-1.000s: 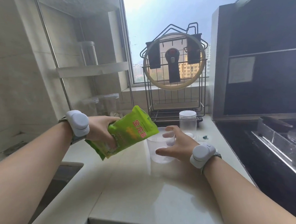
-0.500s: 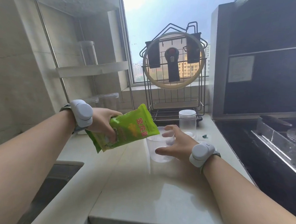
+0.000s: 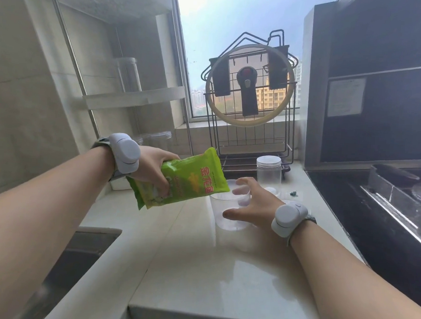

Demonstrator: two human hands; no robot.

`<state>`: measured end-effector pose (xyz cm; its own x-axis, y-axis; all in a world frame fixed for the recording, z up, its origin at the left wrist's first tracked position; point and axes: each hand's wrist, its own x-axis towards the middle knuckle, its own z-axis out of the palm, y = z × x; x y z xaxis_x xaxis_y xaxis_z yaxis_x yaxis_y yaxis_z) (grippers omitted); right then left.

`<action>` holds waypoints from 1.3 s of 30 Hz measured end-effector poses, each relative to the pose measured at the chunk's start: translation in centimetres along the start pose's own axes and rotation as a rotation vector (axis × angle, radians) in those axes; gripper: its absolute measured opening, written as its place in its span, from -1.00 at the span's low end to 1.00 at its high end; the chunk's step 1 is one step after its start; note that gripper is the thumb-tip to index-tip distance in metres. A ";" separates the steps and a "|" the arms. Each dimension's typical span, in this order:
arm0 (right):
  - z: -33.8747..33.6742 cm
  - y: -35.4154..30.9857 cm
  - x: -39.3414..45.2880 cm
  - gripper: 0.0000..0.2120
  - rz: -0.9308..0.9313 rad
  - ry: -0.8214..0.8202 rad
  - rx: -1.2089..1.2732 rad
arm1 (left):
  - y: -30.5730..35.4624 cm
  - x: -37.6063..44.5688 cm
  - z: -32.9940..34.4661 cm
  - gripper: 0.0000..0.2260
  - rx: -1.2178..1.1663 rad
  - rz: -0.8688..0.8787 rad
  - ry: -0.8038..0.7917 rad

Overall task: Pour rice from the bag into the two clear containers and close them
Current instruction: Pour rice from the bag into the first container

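My left hand grips a green rice bag and holds it in the air, tilted, with its right corner over the rim of an open clear container. This container stands on the pale counter. My right hand wraps its fingers around the container's right side. A second clear container with a white lid on top stands behind it, near the wire rack. A white lid lies partly hidden behind my right hand. No rice shows in the open container.
A black wire rack with a round glass lid stands at the back by the window. A dark stove lies on the right, a sink on the lower left. A corner shelf and clear jars stand at the left.
My left hand has lifted the bag and carried it right, so that its corner now reaches over the open container. My right hand stays on the container.
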<state>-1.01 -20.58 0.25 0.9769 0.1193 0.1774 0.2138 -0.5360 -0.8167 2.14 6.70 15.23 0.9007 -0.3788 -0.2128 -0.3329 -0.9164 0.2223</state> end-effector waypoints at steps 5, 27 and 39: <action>-0.1 -0.1 -0.1 -0.12 -0.004 0.006 -0.012 | 0.4 0.0 -0.2 -0.56 0.037 -0.006 0.001; 0.0 -0.1 0.1 -0.13 0.000 0.015 -0.020 | 0.4 0.2 -0.6 -0.57 0.063 -0.030 -0.013; 0.0 0.0 0.1 -0.15 0.002 0.015 -0.016 | 0.7 0.0 -1.0 -0.56 0.096 -0.040 0.008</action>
<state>-0.94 -20.60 0.26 0.9772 0.1060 0.1841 0.2118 -0.5494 -0.8082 2.14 6.17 16.32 0.9159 -0.3412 -0.2115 -0.3218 -0.9390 0.1213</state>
